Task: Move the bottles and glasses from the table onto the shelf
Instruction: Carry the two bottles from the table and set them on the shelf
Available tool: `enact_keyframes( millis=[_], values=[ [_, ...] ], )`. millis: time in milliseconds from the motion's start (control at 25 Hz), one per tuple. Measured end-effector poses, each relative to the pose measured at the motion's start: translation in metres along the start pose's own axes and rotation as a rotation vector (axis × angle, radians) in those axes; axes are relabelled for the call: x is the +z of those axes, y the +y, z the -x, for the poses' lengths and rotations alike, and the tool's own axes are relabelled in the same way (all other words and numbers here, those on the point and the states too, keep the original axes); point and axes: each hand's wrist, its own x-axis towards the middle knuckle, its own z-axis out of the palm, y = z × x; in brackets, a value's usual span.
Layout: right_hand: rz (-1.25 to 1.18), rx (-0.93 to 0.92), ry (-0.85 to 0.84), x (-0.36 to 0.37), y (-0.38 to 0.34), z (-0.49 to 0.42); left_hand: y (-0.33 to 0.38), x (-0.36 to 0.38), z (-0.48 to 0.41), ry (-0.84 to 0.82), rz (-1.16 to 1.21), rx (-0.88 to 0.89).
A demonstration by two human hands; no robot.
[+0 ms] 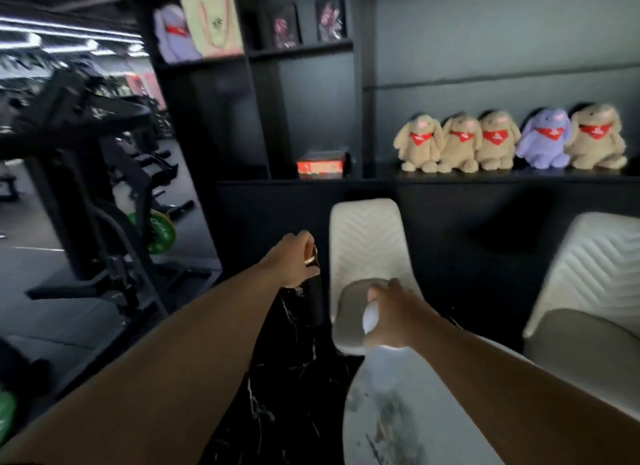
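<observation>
My left hand [294,260] is closed around the gold-clasped top of a dark bottle [311,307], which hangs upright below it in front of the black shelf unit [277,182]. My right hand [394,312] grips a small white bottle [370,318], held above the far end of the white marble table [381,416]. The picture is blurred, so I cannot tell the white bottle's exact shape. Both arms reach forward towards the shelf.
Two cream chairs [367,249] [588,291] stand between the table and the shelf. On the shelf are a red box [322,166] and a row of plush rabbits [509,140]. Higher compartments hold a purple plush, a bag and pictures. Gym machines [86,187] stand at the left.
</observation>
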Motion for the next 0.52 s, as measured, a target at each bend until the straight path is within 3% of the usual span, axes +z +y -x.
enact_keyframes(
  millis=[280, 520],
  values=[
    [0.023, -0.148, 0.170, -0.105, -0.124, -0.088, -0.113, -0.167, -0.007, 0.212, -0.030, -0.130],
    [0.020, -0.218, 0.252, -0.144, -0.246, -0.226, -0.231, -0.228, -0.089, 0.235, 0.035, -0.155]
  ],
)
